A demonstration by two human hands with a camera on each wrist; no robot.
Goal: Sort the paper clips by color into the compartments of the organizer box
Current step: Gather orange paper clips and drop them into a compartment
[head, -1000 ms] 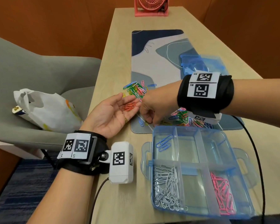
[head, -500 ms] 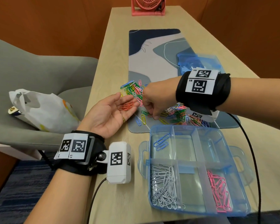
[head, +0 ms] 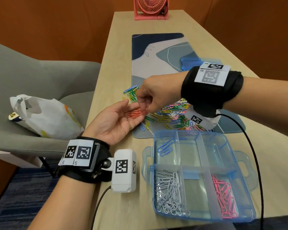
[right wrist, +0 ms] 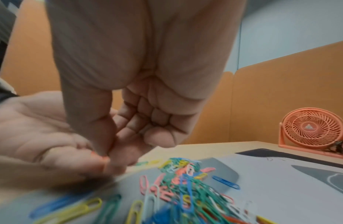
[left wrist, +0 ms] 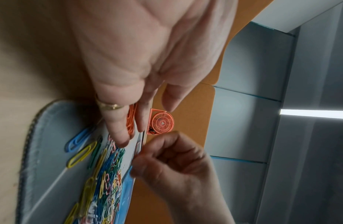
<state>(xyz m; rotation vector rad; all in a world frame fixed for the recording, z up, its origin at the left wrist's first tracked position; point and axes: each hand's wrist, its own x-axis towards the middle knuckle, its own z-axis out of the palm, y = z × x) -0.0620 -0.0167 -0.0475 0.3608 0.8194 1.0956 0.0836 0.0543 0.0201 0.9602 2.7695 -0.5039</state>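
My left hand (head: 123, 117) lies palm up at the mat's left edge, with several orange paper clips (head: 134, 113) resting on its straight fingers; the left wrist view shows the orange clips (left wrist: 130, 119) between those fingers. My right hand (head: 146, 106) hovers just over the left fingertips, thumb and forefinger pinching one orange clip (right wrist: 101, 157). A mixed pile of clips (head: 173, 113) lies on the mat under my right wrist. The clear blue organizer box (head: 154, 141) sits nearer me, holding blue clips (head: 165, 146), white clips (head: 168, 191) and pink clips (head: 224, 196) in separate compartments.
A patterned desk mat (head: 156, 63) runs down the table. A blue plastic lid (head: 189, 63) lies on it behind my right wrist. A pink fan (head: 150, 7) stands at the far end. A grey chair with a plastic bag (head: 43, 115) is at the left. A black cable (head: 256, 163) crosses the box's right side.
My right hand has lifted from the mixed pile and moved left, over the left fingertips, with an orange clip pinched. The left hand has stayed palm up.
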